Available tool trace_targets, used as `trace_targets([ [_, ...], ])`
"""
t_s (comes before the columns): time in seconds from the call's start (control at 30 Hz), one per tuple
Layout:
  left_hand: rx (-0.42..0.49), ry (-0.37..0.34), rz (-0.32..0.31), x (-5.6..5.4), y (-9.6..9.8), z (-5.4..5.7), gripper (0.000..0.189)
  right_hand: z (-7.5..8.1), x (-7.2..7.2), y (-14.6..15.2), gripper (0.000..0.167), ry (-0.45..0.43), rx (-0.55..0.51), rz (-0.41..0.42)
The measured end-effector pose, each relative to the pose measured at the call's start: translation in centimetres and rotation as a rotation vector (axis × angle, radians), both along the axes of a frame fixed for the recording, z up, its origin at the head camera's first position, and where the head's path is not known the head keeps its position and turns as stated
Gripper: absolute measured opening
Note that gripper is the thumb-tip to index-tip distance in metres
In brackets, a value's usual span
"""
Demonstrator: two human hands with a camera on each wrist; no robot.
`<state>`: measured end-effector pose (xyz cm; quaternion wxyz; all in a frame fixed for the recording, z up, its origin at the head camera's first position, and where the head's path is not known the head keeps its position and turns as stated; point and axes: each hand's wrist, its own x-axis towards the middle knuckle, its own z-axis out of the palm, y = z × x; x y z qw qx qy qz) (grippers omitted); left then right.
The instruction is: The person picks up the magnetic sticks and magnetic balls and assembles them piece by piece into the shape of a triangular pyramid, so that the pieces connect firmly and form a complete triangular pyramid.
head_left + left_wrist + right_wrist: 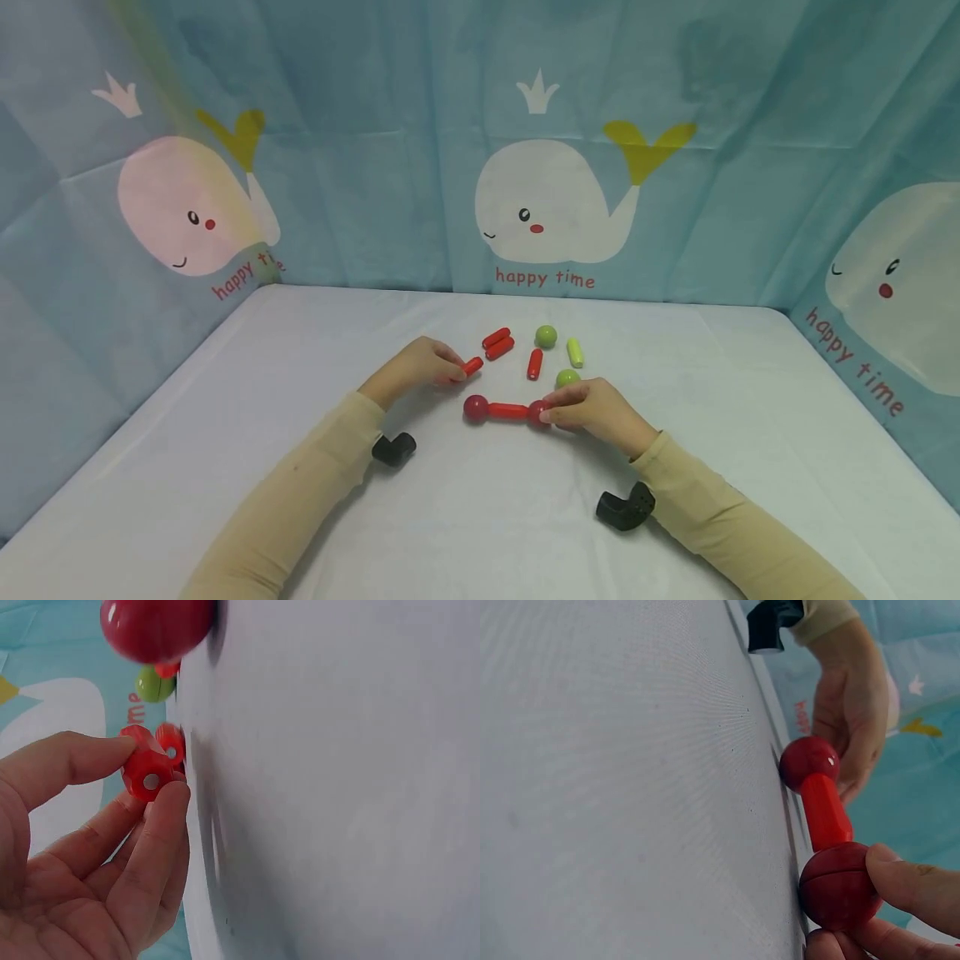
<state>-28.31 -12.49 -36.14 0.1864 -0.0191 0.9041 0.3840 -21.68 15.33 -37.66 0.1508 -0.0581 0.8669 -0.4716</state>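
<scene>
My left hand pinches a short red rod between thumb and fingers, its round silvery end facing the left wrist camera. On the table, a red rod joins two dark red balls, the left ball and the right ball. With thumb and fingers my right hand grips the right ball. Beyond the hands lie two red rods side by side and another single red rod. A green ball sits just past my right fingers.
Farther back are another green ball and a yellow-green rod. A white cloth covers the table. Behind it hangs a blue curtain printed with whales. Black camera mounts stick out from both wrists.
</scene>
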Motion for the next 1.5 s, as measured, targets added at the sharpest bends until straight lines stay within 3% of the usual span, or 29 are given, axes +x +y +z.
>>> trace_targets([
  [0.2, 0.056, -0.003, 0.01, 0.6, 0.8, -0.3, 0.026, 0.0, 0.0, 0.0, 0.029, 0.005, -0.003, 0.005],
  [0.53, 0.034, -0.008, 0.013, 0.8, 1.8, -0.2, 0.024, 0.1, 0.0, 0.0, 0.029, 0.015, 0.014, 0.006],
  [0.83, 0.028, -0.022, 0.053, 1.0, 2.6, -0.5, 0.026, 0.2, 0.1, -0.1, 0.028, 0.01, 0.019, -0.001],
  [1.17, 0.038, -0.005, -0.009, 1.4, 2.9, -0.6, 0.025, 0.2, 0.1, -0.1, 0.03, 0.02, 0.029, 0.002],
  [1.5, 0.017, 0.001, -0.027, 1.8, 3.2, -0.5, 0.024, 0.1, 0.0, 0.0, 0.03, 0.016, 0.018, -0.001],
])
